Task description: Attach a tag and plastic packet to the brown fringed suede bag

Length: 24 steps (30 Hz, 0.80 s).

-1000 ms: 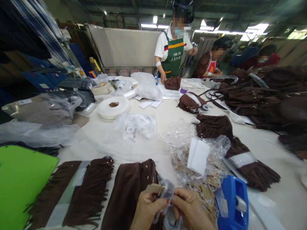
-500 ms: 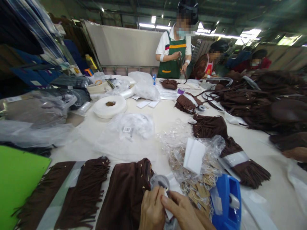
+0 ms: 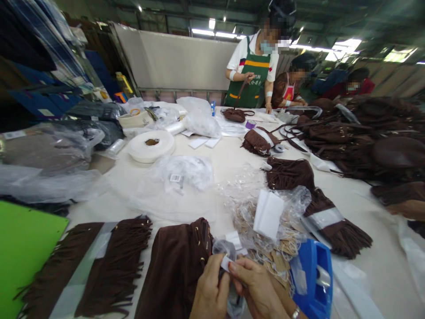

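Observation:
My left hand (image 3: 209, 285) and my right hand (image 3: 257, 283) meet at the front of the table, fingers closed. Between their fingertips they pinch a small white slip (image 3: 226, 263); its material is hard to make out. Just left of my left hand lies a dark brown bag (image 3: 172, 266) with gold-coloured eyelets. Under and behind the fingers is a grey, see-through roll or wrap (image 3: 224, 248), partly hidden. White pieces (image 3: 234, 239) lie right behind it.
Fringed brown bags (image 3: 109, 266) with clear wrap lie left, beside a green board (image 3: 23, 252). A blue tape dispenser (image 3: 312, 279), string tags (image 3: 279, 261) and folded white sheets (image 3: 268, 213) are at right. A white roll (image 3: 151, 146) lies farther back. A co-worker (image 3: 254, 73) stands across the table.
My hands have drawn slightly apart and turned, with the white slip now raised between the fingertips. White pieces behind them have come into view. The co-worker across has shifted right, lifting a brown strap.

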### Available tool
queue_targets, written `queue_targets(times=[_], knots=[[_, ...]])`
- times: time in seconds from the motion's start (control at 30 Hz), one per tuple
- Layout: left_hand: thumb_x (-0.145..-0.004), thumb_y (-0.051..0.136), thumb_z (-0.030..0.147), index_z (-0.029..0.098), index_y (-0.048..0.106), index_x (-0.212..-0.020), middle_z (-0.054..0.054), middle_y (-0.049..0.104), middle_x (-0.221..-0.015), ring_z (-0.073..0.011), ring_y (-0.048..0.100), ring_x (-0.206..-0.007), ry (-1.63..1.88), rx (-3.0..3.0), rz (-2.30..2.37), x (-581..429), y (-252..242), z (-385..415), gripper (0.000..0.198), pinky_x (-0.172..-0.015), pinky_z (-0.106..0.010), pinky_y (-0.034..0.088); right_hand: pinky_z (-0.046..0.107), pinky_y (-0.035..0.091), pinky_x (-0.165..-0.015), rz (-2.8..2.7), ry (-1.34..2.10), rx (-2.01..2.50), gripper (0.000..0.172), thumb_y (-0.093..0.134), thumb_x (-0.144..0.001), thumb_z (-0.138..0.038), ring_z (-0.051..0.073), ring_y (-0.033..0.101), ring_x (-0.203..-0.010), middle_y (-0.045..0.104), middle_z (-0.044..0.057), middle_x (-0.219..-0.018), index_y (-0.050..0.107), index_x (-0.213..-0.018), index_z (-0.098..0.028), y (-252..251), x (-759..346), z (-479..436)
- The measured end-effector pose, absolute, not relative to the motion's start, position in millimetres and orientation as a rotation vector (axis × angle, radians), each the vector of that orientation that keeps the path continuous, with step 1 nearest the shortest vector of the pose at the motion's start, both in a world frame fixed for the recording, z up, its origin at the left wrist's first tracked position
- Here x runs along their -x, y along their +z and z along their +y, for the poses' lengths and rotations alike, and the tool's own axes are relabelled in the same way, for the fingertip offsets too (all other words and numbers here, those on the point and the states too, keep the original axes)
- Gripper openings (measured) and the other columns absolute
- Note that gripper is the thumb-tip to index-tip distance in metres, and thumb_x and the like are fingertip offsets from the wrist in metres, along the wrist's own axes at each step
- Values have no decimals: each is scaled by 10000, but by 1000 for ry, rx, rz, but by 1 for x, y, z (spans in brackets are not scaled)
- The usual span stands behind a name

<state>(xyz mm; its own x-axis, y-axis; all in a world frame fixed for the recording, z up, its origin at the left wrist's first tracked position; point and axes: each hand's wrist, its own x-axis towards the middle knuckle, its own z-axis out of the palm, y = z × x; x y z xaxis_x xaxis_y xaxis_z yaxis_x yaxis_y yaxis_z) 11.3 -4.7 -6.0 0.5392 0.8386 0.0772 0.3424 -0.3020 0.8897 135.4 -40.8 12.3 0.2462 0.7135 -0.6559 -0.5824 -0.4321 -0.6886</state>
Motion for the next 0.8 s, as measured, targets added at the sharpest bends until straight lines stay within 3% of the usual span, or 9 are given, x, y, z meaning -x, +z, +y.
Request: queue_targets(times=[0.13, 0.3, 0.57, 0.8], knots=[[-802, 466, 224, 172, 554, -1045, -56, 638, -953, -177, 599, -878, 581, -1559, 952, -8, 6, 2, 263, -802, -262, 469, 205, 208, -460, -121, 1522, 1343, 444, 805, -440, -475, 49, 333, -399, 435, -50, -386, 525, -533, -144, 13, -136, -41], [-712, 531, 240, 153, 603, -941, -15, 633, -778, -173, 573, -770, 512, -1212, 945, -10, 12, 9, 256, -700, -245, 450, 211, 214, -471, -257, 1574, 1326, 433, 758, -516, -504, 58, 350, -400, 446, -47, -391, 517, -557, -146, 4, -142, -43], [-687, 589, 330, 137, 650, -794, -24, 606, -686, -152, 529, -652, 529, -1232, 1053, -17, 16, 12, 229, -578, -219, 407, 228, 292, -534, -536, 1543, 1389, 387, 645, -664, -516, 84, 405, -472, 518, -31, -459, 548, -561, -156, 8, -150, -47], [-692, 587, 372, 138, 633, -818, 1, 591, -615, -127, 492, -562, 536, -1112, 1093, -23, 11, 11, 270, -547, -218, 394, 226, 313, -508, -567, 1522, 1457, 367, 606, -704, -508, 94, 437, -452, 545, -22, -464, 579, -637, -148, 10, -151, -45]])
